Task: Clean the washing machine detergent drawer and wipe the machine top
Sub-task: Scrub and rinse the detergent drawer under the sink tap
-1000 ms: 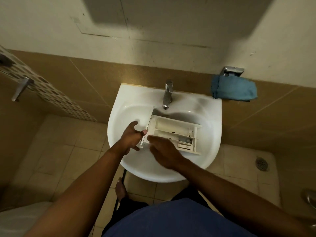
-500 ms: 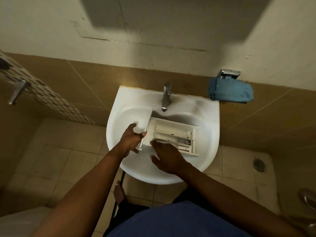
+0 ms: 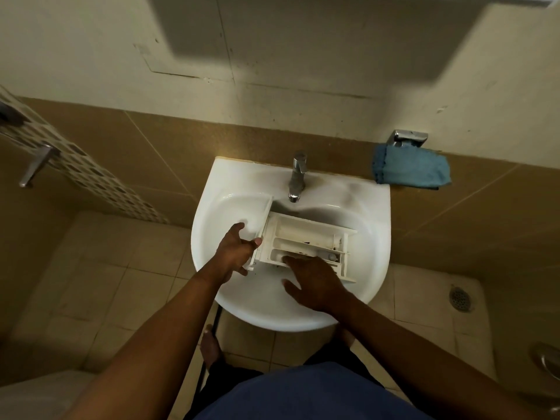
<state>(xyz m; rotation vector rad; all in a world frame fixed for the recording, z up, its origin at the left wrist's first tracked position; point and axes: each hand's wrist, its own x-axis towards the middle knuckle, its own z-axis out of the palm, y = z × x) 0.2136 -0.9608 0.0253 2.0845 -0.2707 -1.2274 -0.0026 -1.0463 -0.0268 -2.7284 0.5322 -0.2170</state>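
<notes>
Looking straight down on a white detergent drawer lying inside the bowl of a white sink, just in front of the chrome tap, with the front panel turned to the left and the compartments stretching off to the right. Caught between both hands, one at the drawer's left end and one at its near side.

Left hand gripping the front panel, thumb on the inner face, fingers curled round the outer face. Right hand released and flat, fingers straight and reaching over the near wall into the closest compartment, thumb spread wide over the bare bowl. Dark specks of grime along the dividers and at the far right end of the drawer.

Against the brown wall tiles, just beside the sink's back right corner, a folded blue cloth under a chrome fitting. On the beige tiled floor, a round drain well to the right of the sink and a bare foot below the bowl's front edge. At far left, a metal handle beside a band of patterned tiles.
</notes>
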